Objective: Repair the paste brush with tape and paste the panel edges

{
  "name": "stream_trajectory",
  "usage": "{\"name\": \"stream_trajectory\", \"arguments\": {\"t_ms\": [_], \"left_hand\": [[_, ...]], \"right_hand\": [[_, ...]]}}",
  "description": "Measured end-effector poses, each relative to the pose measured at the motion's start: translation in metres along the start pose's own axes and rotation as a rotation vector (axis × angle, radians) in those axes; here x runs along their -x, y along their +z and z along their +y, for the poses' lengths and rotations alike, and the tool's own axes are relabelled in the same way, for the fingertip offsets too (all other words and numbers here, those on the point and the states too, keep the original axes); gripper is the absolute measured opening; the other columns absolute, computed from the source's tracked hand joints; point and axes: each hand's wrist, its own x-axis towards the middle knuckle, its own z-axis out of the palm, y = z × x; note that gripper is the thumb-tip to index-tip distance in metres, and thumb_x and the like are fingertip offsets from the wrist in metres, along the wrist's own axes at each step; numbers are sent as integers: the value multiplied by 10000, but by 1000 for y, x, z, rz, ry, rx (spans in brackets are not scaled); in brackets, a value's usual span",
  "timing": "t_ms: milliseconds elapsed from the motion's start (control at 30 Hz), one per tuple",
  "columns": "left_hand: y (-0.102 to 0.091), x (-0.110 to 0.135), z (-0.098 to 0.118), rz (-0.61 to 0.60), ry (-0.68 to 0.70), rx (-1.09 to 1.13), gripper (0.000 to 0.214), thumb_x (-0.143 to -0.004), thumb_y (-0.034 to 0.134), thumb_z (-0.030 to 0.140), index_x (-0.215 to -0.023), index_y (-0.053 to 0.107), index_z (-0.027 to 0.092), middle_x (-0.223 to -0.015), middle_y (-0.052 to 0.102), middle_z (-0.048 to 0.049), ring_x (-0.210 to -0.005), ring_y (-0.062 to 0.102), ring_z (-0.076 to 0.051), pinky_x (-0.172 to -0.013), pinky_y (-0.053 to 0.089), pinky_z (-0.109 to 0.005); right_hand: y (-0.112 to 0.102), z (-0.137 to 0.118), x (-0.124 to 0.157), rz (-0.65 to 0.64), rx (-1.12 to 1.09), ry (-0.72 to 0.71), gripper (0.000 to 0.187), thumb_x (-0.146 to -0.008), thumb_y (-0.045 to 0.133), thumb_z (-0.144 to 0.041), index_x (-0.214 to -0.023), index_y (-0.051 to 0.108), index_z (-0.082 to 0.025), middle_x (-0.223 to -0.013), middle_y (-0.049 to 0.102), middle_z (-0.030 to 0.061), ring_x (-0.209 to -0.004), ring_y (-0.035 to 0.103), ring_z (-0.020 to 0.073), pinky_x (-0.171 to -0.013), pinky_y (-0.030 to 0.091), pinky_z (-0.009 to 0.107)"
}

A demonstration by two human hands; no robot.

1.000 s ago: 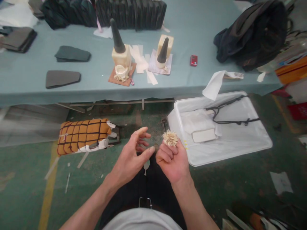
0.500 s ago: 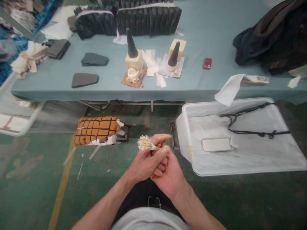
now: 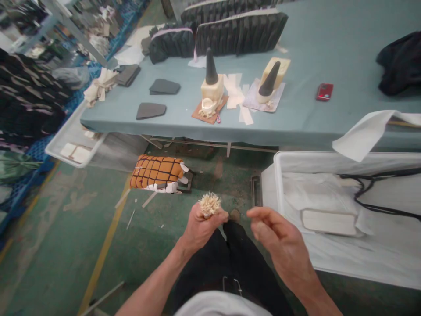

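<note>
My left hand is closed around a brush, and its frayed cream bristles point up out of the fist. The brush's handle is hidden by the fingers. My right hand is off to the right, apart from the brush. Its index finger stretches toward the left hand, the other fingers bend loosely, and nothing shows in them. Beyond both hands, on the table, one dark cone stands upright on a cream block. A second dark cone leans by another block.
A white bin with a wrapped block and black cord stands at the right. An orange strapped bundle sits low at the left. Dark flat pieces, paper strips and a small red object lie on the table.
My hands have come apart: the right has moved right and away from the brush, which stays in the left. The brush now stands more upright. The view has swung left.
</note>
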Motion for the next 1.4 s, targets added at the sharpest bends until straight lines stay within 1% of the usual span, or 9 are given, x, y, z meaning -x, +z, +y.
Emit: {"name": "stream_trajectory", "arguments": {"t_ms": [67, 167, 233, 333, 467, 733, 867, 1133, 1400], "left_hand": [[4, 4, -2, -22, -24, -10, 647, -892, 643, 751, -604, 591, 174, -569, 566, 2, -558, 502, -119, -580, 439, -264], [8, 6, -8, -80, -45, -38, 614, -943, 606, 696, -639, 625, 162, -614, 622, -22, -565, 534, -126, -567, 432, -263], [8, 6, -15, -112, -36, -53, 596, -953, 604, 667, -642, 626, 160, -633, 638, -32, -578, 548, -132, -572, 437, -265], [5, 5, -24, -120, 10, -74, 606, -919, 633, 677, -590, 572, 173, -583, 576, -13, -551, 496, -123, -553, 409, -262], [0, 3, -26, -111, 100, -97, 638, -913, 634, 675, -530, 485, 187, -518, 470, 23, -505, 404, -102, -524, 339, -263], [-6, 0, -26, -64, 256, -120, 568, -979, 624, 558, -570, 493, 187, -507, 461, 52, -474, 366, -79, -484, 302, -236], [-7, 0, -33, -37, 317, -160, 500, -990, 642, 467, -597, 516, 184, -524, 516, 50, -473, 399, -73, -489, 310, -223], [-17, -2, -31, -47, 384, -262, 414, -975, 682, 382, -631, 567, 182, -551, 540, 41, -518, 427, -87, -536, 317, -236], [-21, -5, -28, -42, 387, -303, 384, -962, 650, 315, -618, 530, 194, -534, 479, 53, -512, 385, -91, -540, 273, -260]], "right_hand": [[5, -19, -9, -49, 132, -188, 176, -875, 763, -332, -1025, 733, -243, -690, 582, -57, -558, 497, 93, -520, 421, 203], [14, -34, -19, -164, 267, -409, 292, -821, 782, -211, -1095, 728, -296, -762, 612, -73, -601, 514, 87, -556, 432, 194], [19, -35, -23, -229, 330, -477, 321, -813, 785, -188, -1107, 721, -297, -785, 616, -72, -633, 525, 90, -576, 433, 199], [21, -30, -23, -266, 356, -503, 273, -838, 771, -186, -1088, 707, -276, -775, 609, -70, -630, 521, 92, -570, 432, 200], [22, -25, -20, -207, 356, -500, 210, -887, 719, -161, -1059, 689, -277, -744, 581, -77, -601, 517, 89, -555, 437, 195], [26, -28, -21, -224, 423, -528, 153, -926, 688, -125, -1003, 700, -256, -697, 567, -80, -581, 517, 83, -551, 423, 197], [29, -29, -19, -252, 456, -478, 77, -945, 677, -146, -922, 712, -210, -689, 631, -58, -570, 551, 82, -545, 427, 201], [26, -34, -15, -285, 402, -271, 212, -993, 569, -207, -843, 718, -205, -746, 738, -9, -644, 666, 119, -617, 500, 214], [28, -35, -16, -281, 377, -64, 165, -931, 623, -294, -841, 727, -203, -630, 601, -33, -526, 505, 107, -473, 402, 217]]}}
